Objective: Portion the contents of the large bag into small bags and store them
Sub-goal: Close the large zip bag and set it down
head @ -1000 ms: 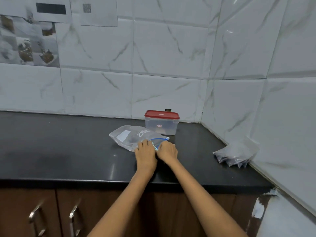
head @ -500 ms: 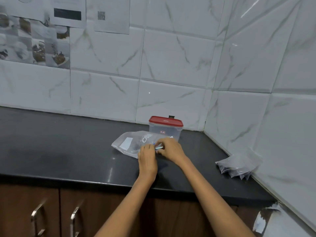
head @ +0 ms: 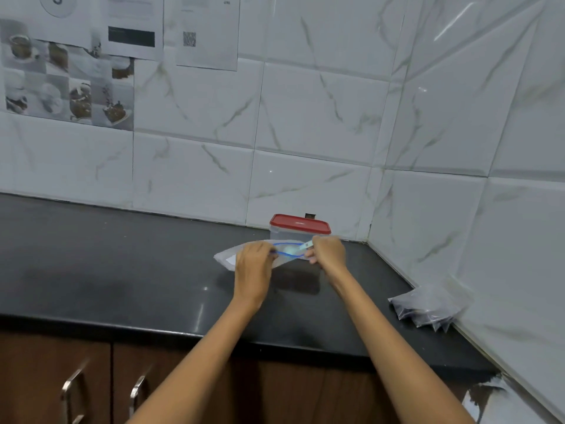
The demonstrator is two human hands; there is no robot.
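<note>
**Large zip bag held open at its mouth, both hands engaged**

While the large bag (head: 227,257) lies on the black surface (head: 107,264) just in front of the red-lidded container (head: 299,229), its blue-edged mouth (head: 289,250) is spread into an oval between the two hands. The left hand (head: 252,264) has a closed grip on the near left end of the mouth, fingers curled over the plastic. The right hand (head: 327,250) pinches the right end, where a small pale slider tab (head: 306,246) projects beside the fingertips. The bag is clear, with a white label patch (head: 231,258) near its left end; its contents cannot be made out. The container stands near the corner of the tiled wall (head: 305,117), touching or nearly touching the bag; which cannot be told. Well apart, at the right, a pile of small bags (head: 428,307) with dark contents rests against the side wall. Printed sheets (head: 204,32) hang on the tiles at upper left. Brown cabinet doors (head: 55,377) with metal handles sit below the surface edge.
</note>
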